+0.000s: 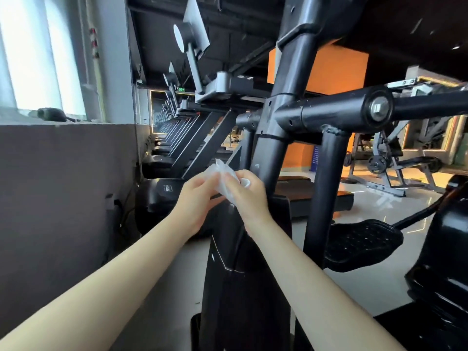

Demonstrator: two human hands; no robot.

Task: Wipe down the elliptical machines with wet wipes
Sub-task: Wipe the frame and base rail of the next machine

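**Two hands, one wipe, at the elliptical's upright**

At far left, one bright window [33, 59] sits above a grey wall [63, 186]. A dark object on the sill [52, 114] is too blurred to name. Beside the wall, a row of treadmills [177, 127] recedes; beyond the nearest few you cannot count them.

At centre, your left hand [196, 198] and right hand [249, 196] meet with both forearms bare. They hold one white wet wipe [222, 177] between them. The fingers of each hand are curled and pinch the bunched wipe, and the right hand hides part of it. The wipe is just in front of the black upright of the elliptical machine [286, 97]; whether it touches the post cannot be told.

Pale floor [162, 287] lies open between the wall and the machine's lower housing. The machine's top is cut off by the upper edge of the view and its base by the lower edge.

To the right of the upright is one studded pedal [362, 244]. Beyond it, glossy floor runs open to a weight bench [385, 160]. One orange pillar [336, 69] stands behind the crossbar. At far right, a second glossy black housing [445, 262] is cut off by the frame.
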